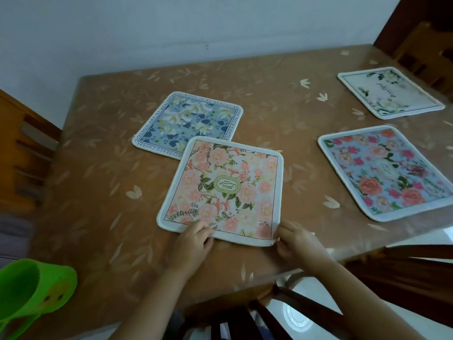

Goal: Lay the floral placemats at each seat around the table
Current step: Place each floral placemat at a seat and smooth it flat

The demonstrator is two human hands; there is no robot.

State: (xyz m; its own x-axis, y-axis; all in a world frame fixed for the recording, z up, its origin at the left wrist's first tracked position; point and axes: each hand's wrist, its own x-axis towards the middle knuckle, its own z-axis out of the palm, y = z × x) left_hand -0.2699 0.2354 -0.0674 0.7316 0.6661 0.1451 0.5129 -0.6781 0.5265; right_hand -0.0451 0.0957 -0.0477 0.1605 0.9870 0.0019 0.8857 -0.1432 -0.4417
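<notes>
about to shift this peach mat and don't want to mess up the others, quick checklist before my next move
1. Hold on the peach placemat: left grip and right grip hold its near edge: ok
2. Clear of the blue placemat: its far left corner lies over it: not ok
3. Squared to the table edge: skewed: not ok
4. Rose placemat and white placemat flat, apart: ok
5. Green cup off the table: cannot tell

Four floral cloth placemats (peach [220, 187], blue-white [188, 121], rose-printed [384, 170], white [389, 92]), one brown leaf-printed table [98, 168], one green plastic cup [31, 290], two bare hands (left [193, 239], right [297, 241]).
</notes>
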